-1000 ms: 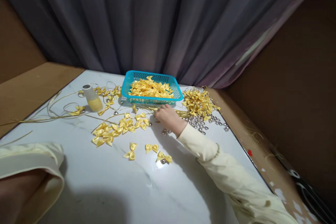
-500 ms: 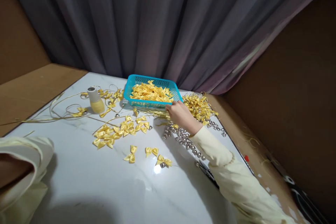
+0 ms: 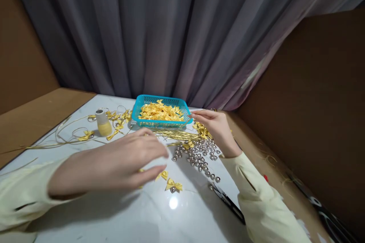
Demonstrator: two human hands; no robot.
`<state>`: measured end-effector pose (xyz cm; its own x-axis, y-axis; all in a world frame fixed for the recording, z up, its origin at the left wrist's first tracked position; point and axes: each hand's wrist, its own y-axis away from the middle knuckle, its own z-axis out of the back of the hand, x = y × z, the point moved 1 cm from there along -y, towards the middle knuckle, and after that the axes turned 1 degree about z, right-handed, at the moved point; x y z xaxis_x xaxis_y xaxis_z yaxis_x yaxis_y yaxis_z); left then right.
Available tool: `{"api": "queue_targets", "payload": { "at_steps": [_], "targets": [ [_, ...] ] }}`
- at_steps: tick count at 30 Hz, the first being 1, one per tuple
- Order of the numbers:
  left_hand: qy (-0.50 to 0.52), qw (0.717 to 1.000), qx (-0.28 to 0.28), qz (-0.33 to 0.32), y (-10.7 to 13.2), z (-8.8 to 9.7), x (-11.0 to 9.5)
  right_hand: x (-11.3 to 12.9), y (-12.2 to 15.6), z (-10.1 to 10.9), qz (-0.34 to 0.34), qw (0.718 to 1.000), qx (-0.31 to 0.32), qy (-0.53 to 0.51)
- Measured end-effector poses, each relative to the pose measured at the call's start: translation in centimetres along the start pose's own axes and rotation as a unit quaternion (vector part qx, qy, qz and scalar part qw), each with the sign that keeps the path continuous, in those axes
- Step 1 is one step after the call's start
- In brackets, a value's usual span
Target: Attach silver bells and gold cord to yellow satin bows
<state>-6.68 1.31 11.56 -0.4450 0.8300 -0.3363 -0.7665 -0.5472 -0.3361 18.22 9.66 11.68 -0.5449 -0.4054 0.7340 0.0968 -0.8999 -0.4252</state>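
Observation:
My left hand (image 3: pixel 131 161) reaches in from the left over the table, slightly blurred. Its thumb and fingers are apart, with nothing visible between them, and it hides several yellow ribbon bows beneath. Just beyond its fingertips lie a yellow bow (image 3: pixel 162 175) and another bow with a small silver bell (image 3: pixel 173 186). At the right end of the blue basket (image 3: pixel 137 108), my right hand (image 3: pixel 212 123) has its thumb and fingertips pinched together; whatever they hold is too small to make out. Yellow bows (image 3: pixel 162 111) fill the basket. Gold ties (image 3: pixel 178 134) lie in front of it.
Silver bells (image 3: pixel 196 157) are scattered below my right hand, with black-handled scissors (image 3: pixel 229 203) nearer me. More bows (image 3: pixel 201 130) are piled behind the right hand. At left stands a bottle with yellow contents (image 3: pixel 104 126) among loose gold cords (image 3: pixel 61 131). A grey curtain (image 3: pixel 159 34) hangs behind.
My left hand has come in from the left edge over the bows. My right hand has moved from the basket's front right corner toward its right end, fingers now extended. The view has tilted slightly up.

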Motion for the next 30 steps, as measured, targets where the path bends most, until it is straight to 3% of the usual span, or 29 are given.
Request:
{"api": "queue_targets", "payload": {
  "at_steps": [3, 5, 8, 11, 15, 17, 19, 22, 24, 27, 30],
  "targets": [
    [0.018, 0.995, -0.096, 0.035, -3.0, -0.8, 1.4, 1.5, 2.2, 0.9, -0.069, 0.989, 0.003, -0.132],
    [0.074, 0.991, -0.111, -0.004, -4.0, -2.4, 2.4, 2.2, 3.9, 1.1, -0.144, 0.958, 0.019, -0.247],
    [0.143, 0.982, -0.097, -0.076, -4.1, -4.8, 2.9, 2.3, 6.1, 0.9, -0.249, 0.891, 0.049, -0.376],
    [0.142, 0.980, -0.079, -0.115, -4.0, -5.9, 1.9, 1.8, 7.9, 0.2, -0.331, 0.809, 0.070, -0.481],
    [0.286, 0.956, -0.049, -0.050, -4.7, -5.7, 0.2, 1.1, 9.3, -0.3, -0.329, 0.748, 0.069, -0.572],
    [0.413, 0.910, -0.002, 0.024, -5.1, -5.8, 0.0, 0.8, 9.6, -0.4, -0.306, 0.727, 0.068, -0.611],
    [0.539, 0.837, 0.032, 0.089, -5.4, -6.1, 0.2, 0.7, 9.8, -0.5, -0.282, 0.713, 0.061, -0.639],
    [0.681, 0.718, 0.039, 0.139, -5.5, -6.5, 0.6, 0.4, 10.0, -0.7, -0.260, 0.709, 0.055, -0.654],
    [0.732, 0.664, 0.027, 0.151, -5.4, -6.4, 0.8, 0.2, 10.2, -0.9, -0.251, 0.712, 0.059, -0.653],
    [0.760, 0.629, 0.001, 0.164, -5.5, -6.1, 0.9, 0.0, 10.6, -1.1, -0.235, 0.721, 0.066, -0.649],
    [0.761, 0.623, -0.013, 0.181, -5.6, -6.0, 0.9, -0.2, 11.0, -1.4, -0.237, 0.730, 0.072, -0.637]
  ]
}}
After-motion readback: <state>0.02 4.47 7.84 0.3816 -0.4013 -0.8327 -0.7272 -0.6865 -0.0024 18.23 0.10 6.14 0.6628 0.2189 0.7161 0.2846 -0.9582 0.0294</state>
